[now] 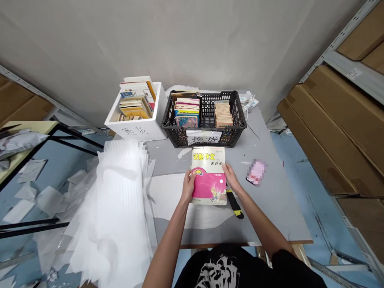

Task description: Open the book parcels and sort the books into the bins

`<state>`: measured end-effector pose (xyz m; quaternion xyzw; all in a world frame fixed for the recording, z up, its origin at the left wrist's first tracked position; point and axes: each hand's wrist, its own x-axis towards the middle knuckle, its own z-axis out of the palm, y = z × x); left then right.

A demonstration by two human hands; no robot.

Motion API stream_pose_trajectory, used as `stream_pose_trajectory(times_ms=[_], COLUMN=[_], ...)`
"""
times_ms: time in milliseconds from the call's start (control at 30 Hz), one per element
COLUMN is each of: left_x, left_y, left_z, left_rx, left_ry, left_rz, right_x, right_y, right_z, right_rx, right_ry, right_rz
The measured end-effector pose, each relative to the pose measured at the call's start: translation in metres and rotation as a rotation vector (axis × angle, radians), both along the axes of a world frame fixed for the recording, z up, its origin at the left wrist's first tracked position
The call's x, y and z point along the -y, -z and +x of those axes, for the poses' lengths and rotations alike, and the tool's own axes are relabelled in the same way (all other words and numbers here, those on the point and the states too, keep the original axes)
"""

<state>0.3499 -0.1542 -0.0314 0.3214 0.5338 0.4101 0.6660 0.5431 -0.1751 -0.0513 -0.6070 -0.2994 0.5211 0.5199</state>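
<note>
A book (209,185) with a white and pink cover and yellow lettering is held between both hands above the grey table. My left hand (189,185) grips its left edge, thumb on the cover. On the opposite edge, my right hand (230,178) is closed on the book too, its fingers partly hidden. A black and yellow utility knife (235,204) lies just right of the book, near my right wrist. Behind the book stands a black plastic crate (204,130) with two groups of upright books and a handwritten paper label on its front.
To the crate's left, a white foam box (141,130) holds more books. A thick stack of white foam sheets (120,208) hangs over the table's left side. A phone (256,173) lies at right, and a power strip (250,101) behind. Cardboard boxes (324,132) fill the right shelves.
</note>
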Motion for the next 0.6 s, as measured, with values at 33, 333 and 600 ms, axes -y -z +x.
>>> stream_pose_trajectory(times_ms=[33, 333, 600], left_x=[0.004, 0.021, 0.03], left_y=[0.001, 0.018, 0.026], left_z=[0.0, -0.012, -0.016], left_rx=[-0.004, -0.056, -0.22], left_ry=[0.032, 0.098, 0.122], left_rz=[0.008, 0.068, 0.205], right_x=[-0.011, -0.029, -0.026], right_y=[-0.005, -0.014, -0.01], right_z=[0.001, 0.001, -0.001], right_rx=[-0.003, -0.04, 0.125], right_ry=[0.06, 0.174, 0.209], right_rz=[0.024, 0.071, -0.052])
